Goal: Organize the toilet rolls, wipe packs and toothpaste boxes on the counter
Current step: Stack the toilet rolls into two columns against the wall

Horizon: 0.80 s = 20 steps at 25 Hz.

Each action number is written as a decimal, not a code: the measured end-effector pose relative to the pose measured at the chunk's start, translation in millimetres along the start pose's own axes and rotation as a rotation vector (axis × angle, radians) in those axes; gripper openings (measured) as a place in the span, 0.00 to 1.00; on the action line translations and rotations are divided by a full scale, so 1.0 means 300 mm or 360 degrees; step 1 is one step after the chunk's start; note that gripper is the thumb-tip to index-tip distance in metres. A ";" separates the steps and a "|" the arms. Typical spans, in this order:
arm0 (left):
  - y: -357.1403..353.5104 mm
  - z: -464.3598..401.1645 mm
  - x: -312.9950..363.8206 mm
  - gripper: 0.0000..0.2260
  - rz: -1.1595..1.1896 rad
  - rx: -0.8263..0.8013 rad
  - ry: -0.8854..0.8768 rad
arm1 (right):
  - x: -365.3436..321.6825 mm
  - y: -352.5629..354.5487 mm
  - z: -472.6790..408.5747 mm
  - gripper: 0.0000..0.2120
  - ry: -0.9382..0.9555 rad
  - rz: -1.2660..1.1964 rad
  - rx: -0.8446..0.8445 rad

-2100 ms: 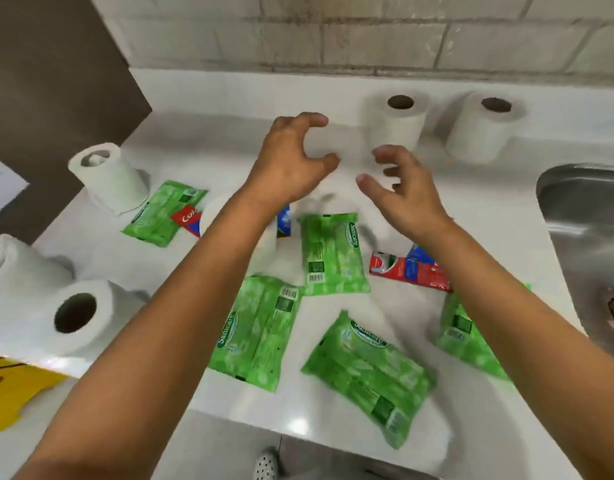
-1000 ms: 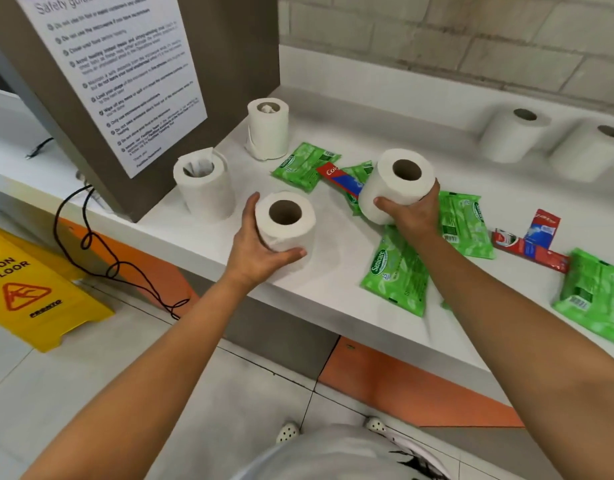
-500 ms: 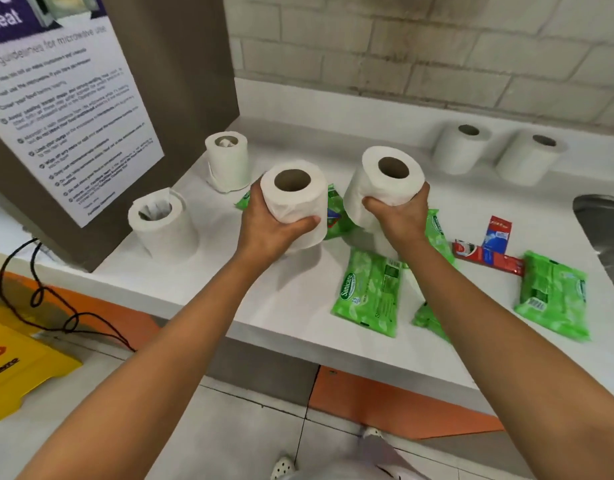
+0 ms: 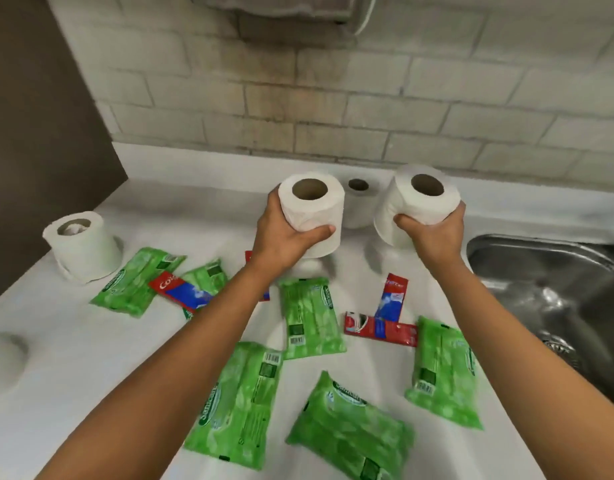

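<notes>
Tabletop [image 4: 73, 358], white, carrying the whole lot, sink [image 4: 547, 292] let into it at my right; largest item and the place where everything is to be sorted.

Toilet rolls, two in hand; left roll [image 4: 312, 209] gripped by my left hand [image 4: 281, 237], fingers wrapped round its side and thumb across the front; right roll [image 4: 419, 202] gripped likewise by my right hand [image 4: 433, 233]; both held clear of the surface, long axis near upright and tipped toward me, so the core holes face up at the camera; held so, I judge, to set them down on end beside the back roll [image 4: 359, 202] standing by the wall between them; a further roll [image 4: 82, 247] stands upright at far left.

Wipe packs, green, lying flat and scattered; middle pack [image 4: 312, 320] runs lengthwise away from me; right pack [image 4: 444, 372] much the same; not yet gathered.

Toothpaste boxes, smallest; two [image 4: 381, 330] crossed near the right pack, one [image 4: 181, 292] angled at left atop a pack.
</notes>
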<state>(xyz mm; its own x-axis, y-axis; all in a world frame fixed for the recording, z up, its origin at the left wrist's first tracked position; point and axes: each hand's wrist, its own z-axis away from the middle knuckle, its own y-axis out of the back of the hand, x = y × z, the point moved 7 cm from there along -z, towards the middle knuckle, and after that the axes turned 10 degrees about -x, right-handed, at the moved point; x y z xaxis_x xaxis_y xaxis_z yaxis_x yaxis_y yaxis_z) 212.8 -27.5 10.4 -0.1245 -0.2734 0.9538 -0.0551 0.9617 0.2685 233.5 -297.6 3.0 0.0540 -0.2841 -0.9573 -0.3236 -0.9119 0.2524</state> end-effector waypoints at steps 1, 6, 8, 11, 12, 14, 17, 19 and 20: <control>-0.045 -0.047 0.011 0.38 0.0031 -0.0015 0.0003 | 0.013 0.041 -0.053 0.39 -0.0008 0.0005 0.0024; -0.240 -0.283 0.068 0.38 -0.0017 -0.0056 -0.0070 | 0.041 0.192 -0.314 0.34 0.0031 -0.0012 0.0091; -0.303 -0.382 0.076 0.37 -0.0062 -0.0069 -0.0034 | 0.059 0.207 -0.410 0.36 0.0078 0.0007 0.0051; -0.376 -0.514 0.073 0.32 -0.0070 -0.0064 -0.0047 | 0.085 0.206 -0.516 0.37 0.0164 0.0036 -0.0007; -0.394 -0.547 0.069 0.33 -0.0069 -0.0059 -0.0062 | 0.087 0.200 -0.543 0.34 0.0221 0.0058 -0.0033; -0.420 -0.602 0.057 0.36 -0.0081 -0.0034 -0.0068 | 0.103 0.190 -0.592 0.30 0.0278 0.0083 -0.0054; -0.439 -0.667 0.007 0.38 -0.0109 0.0027 -0.0024 | 0.167 0.167 -0.645 0.35 0.0237 0.0074 -0.0047; -0.443 -0.687 -0.042 0.38 -0.0131 0.0035 0.0000 | 0.216 0.144 -0.657 0.40 0.0114 0.0074 -0.0059; -0.445 -0.689 -0.067 0.38 -0.0143 0.0025 0.0021 | 0.234 0.137 -0.657 0.41 0.0053 0.0086 -0.0076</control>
<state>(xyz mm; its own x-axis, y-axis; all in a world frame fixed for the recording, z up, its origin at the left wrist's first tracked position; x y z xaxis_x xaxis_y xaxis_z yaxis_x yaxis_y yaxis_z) 427.4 -146.5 -16.6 -0.1052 -0.3585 0.9276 -0.0813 0.9327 0.3513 410.3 -413.5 -26.1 0.0695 -0.3423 -0.9370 -0.2814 -0.9079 0.3108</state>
